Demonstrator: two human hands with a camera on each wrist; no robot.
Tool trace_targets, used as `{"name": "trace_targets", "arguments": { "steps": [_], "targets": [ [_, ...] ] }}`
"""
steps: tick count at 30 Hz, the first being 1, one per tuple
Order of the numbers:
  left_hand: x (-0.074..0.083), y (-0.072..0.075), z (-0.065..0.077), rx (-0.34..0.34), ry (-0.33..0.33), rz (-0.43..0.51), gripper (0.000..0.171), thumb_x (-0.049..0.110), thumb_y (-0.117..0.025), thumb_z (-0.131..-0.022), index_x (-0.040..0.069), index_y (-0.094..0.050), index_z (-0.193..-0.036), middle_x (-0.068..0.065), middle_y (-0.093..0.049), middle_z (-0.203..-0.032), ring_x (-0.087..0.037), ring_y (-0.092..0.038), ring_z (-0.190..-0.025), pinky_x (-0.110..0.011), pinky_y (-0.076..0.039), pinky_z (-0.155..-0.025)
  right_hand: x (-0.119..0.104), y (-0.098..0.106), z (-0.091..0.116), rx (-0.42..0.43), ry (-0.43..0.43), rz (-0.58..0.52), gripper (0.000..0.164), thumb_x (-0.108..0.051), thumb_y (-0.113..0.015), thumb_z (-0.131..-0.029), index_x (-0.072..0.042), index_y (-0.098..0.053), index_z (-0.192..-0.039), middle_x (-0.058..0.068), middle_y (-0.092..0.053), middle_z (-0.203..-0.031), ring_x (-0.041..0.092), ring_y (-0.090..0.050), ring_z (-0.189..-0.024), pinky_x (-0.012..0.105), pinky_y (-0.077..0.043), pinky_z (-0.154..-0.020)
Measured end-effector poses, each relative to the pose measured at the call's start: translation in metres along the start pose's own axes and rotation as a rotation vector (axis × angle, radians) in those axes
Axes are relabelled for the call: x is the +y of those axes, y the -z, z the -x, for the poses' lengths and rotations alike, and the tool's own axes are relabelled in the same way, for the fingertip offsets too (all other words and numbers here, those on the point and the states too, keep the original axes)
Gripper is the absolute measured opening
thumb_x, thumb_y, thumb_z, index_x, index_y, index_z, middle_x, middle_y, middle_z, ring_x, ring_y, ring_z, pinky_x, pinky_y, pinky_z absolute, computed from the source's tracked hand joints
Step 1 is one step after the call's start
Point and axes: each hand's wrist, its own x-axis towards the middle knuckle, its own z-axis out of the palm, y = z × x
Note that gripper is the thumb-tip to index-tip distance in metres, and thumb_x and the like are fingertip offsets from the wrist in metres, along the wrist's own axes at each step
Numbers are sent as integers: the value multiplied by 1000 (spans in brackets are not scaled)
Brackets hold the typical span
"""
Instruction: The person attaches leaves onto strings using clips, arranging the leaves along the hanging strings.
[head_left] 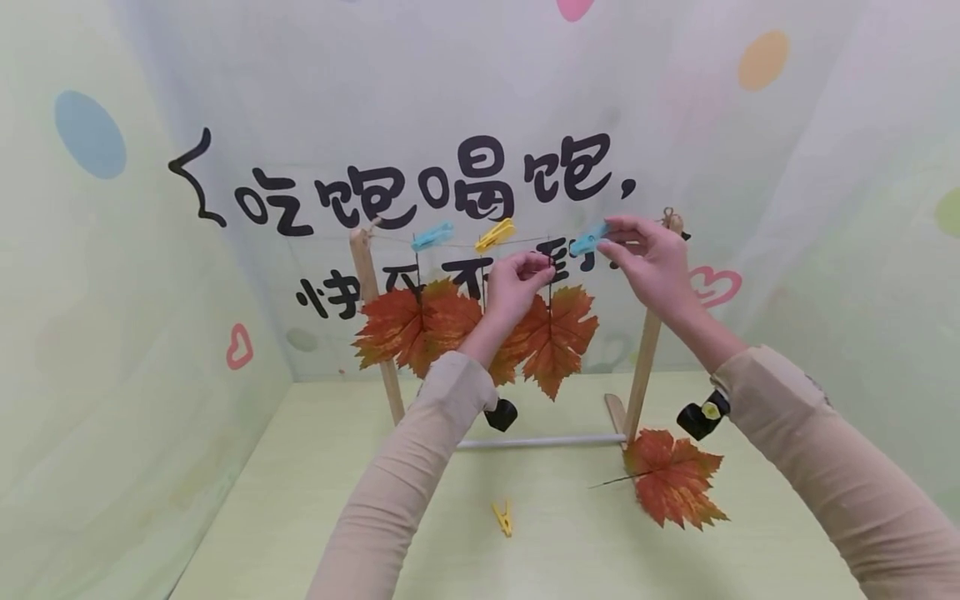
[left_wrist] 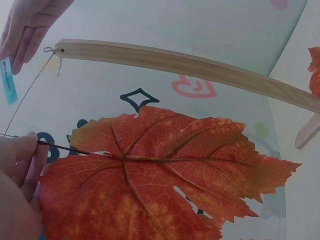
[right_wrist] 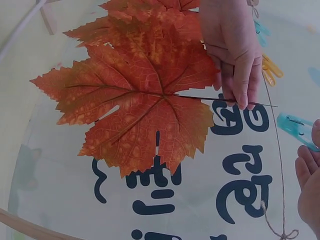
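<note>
While the left hand (head_left: 516,285) pinches the leaf (head_left: 558,337) by its stem (right_wrist: 200,98) at the string (right_wrist: 283,200), toward its right end, the right hand (head_left: 656,265) grips a blue clip (head_left: 587,241), best closed squarely over stem and string.

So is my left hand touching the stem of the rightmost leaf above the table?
Touching: the right wrist view shows the left hand pinching the stem near its tip.

A pale green worktop (head_left: 570,542) is seen across the bottom of the head view. A yellow clothespin (head_left: 503,518) is laid at lower centre, a red-orange leaf (head_left: 675,479) at lower right; a wooden stand (head_left: 642,375) is supported mid-frame.
</note>
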Motion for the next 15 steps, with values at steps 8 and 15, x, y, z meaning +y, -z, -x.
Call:
{"name": "trace_targets", "arguments": {
  "steps": [8, 15],
  "targets": [
    [0, 1, -4, 13, 13, 24, 21, 12, -67, -82, -1, -66, -99, -11, -66, -93, -18, -61, -81, -20, -50, -73, -7, -9, -14, 27, -5, -2, 30, -6, -66, -81, 6, -61, -108, 20, -65, -99, -2, -60, -80, 15, -49, -75],
    [-2, 1, -5, 21, 15, 23, 18, 11, -66, -82, 1, -66, -98, -10, -66, -93, -17, -60, -81, -20, -50, -73, -9, -15, -20, 85, 0, 10, 26, -6, -69, -79, 5, -65, -102, 20, -66, -95, -7, -60, -74, 13, -49, -72]
  ]
}}
